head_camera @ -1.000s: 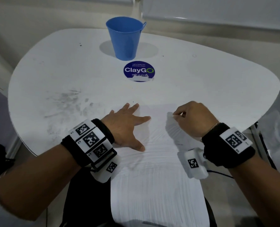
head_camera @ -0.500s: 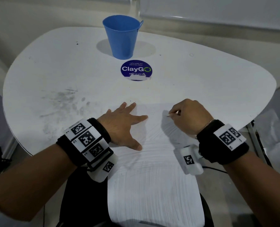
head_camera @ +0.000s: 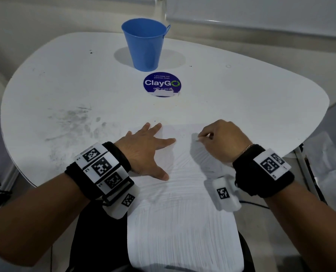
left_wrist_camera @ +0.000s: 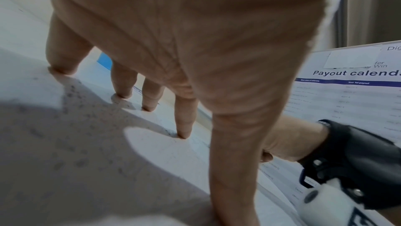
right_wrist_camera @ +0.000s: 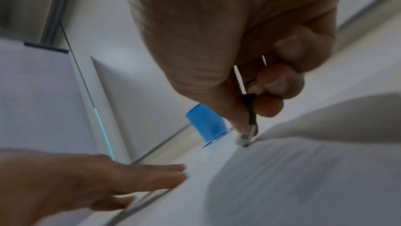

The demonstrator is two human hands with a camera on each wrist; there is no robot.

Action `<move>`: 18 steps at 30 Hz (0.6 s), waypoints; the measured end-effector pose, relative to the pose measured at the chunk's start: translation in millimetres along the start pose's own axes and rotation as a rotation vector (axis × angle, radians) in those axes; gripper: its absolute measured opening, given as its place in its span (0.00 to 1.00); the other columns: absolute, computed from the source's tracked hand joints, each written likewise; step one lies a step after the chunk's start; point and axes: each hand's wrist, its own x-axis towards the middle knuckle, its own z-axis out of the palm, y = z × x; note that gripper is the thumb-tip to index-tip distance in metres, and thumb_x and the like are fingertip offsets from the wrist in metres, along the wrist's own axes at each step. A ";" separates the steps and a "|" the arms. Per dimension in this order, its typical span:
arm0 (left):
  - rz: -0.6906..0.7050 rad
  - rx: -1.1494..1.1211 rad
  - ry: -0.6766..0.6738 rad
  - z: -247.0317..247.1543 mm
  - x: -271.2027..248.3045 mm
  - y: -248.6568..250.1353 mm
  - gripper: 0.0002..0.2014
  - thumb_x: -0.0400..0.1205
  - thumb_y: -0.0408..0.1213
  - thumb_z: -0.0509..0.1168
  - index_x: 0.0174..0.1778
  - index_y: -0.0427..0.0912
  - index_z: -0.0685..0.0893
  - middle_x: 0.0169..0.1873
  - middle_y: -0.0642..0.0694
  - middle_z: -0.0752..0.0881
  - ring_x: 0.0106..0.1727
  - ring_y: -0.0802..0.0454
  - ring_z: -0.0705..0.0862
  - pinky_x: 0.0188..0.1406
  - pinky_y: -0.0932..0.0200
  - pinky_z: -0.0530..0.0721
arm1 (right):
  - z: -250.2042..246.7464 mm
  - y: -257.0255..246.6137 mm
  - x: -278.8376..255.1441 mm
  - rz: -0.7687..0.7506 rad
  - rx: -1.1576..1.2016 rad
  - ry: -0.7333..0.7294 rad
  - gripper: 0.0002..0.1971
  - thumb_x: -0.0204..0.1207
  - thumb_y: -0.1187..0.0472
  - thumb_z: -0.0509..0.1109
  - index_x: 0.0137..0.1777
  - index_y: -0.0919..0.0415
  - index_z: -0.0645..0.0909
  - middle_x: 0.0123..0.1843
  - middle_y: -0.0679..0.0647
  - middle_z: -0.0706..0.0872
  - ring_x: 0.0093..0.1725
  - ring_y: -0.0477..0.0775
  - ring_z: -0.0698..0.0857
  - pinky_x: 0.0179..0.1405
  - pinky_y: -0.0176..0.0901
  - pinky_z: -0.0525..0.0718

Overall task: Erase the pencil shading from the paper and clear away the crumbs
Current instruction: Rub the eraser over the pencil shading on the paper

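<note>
on the table, left hand (head_camera: 143, 152) flat on faintly streaked paper (head_camera: 182, 213), right hand (head_camera: 225, 141) pinching a pencil (right_wrist_camera: 249, 118).

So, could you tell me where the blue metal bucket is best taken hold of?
Take the blue metal bucket by its upper rim from above: it stands upright, mouth open, tapering downward, with clear table around it. Its side handle looks small.

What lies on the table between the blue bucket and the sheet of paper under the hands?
In the head view, a round blue ClayGo sticker lies on the table between the blue bucket and the paper; otherwise bare tabletop.
</note>
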 end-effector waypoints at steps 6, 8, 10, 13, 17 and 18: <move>-0.003 0.003 0.001 0.2 0.3 -0.4 0.53 0.71 0.70 0.73 0.86 0.73 0.45 0.87 0.55 0.32 0.87 0.51 0.30 0.86 0.35 0.40 | 13.9 -16.0 -14.3 -0.101 0.027 -0.053 0.09 0.79 0.59 0.67 0.48 0.52 0.90 0.39 0.45 0.87 0.46 0.54 0.86 0.50 0.46 0.84; -0.003 0.003 0.002 0.1 0.4 -0.2 0.53 0.71 0.70 0.73 0.86 0.74 0.45 0.88 0.55 0.32 0.87 0.51 0.30 0.86 0.35 0.40 | 9.9 -12.4 -8.0 -0.071 0.015 -0.049 0.09 0.80 0.58 0.68 0.50 0.51 0.91 0.43 0.45 0.88 0.49 0.53 0.86 0.54 0.46 0.84; -0.004 0.001 0.002 0.8 0.3 -0.2 0.53 0.71 0.70 0.73 0.85 0.74 0.45 0.88 0.55 0.32 0.87 0.51 0.29 0.85 0.35 0.40 | 1.9 -3.6 -1.6 0.011 0.012 0.034 0.09 0.80 0.57 0.68 0.51 0.50 0.91 0.48 0.47 0.90 0.52 0.55 0.86 0.55 0.47 0.84; -0.005 0.001 0.001 0.9 0.6 -0.9 0.53 0.71 0.70 0.73 0.85 0.74 0.45 0.87 0.55 0.32 0.87 0.51 0.29 0.85 0.35 0.40 | 7.0 -9.5 -7.2 -0.035 0.012 0.010 0.10 0.80 0.58 0.67 0.49 0.50 0.91 0.41 0.44 0.88 0.50 0.55 0.86 0.52 0.45 0.84; -0.004 0.004 0.003 0.6 0.2 0.0 0.53 0.71 0.70 0.73 0.85 0.74 0.45 0.88 0.55 0.32 0.87 0.51 0.30 0.86 0.35 0.40 | 16.1 -22.4 -15.6 -0.116 0.021 -0.090 0.09 0.80 0.57 0.67 0.49 0.49 0.90 0.40 0.43 0.86 0.46 0.52 0.86 0.50 0.45 0.84; -0.005 0.003 -0.002 0.8 -0.5 0.3 0.53 0.71 0.70 0.73 0.85 0.74 0.45 0.88 0.55 0.32 0.87 0.51 0.29 0.86 0.35 0.40 | 13.2 -16.5 -10.2 -0.076 0.011 -0.061 0.09 0.80 0.57 0.67 0.49 0.48 0.90 0.42 0.44 0.88 0.47 0.52 0.86 0.49 0.45 0.83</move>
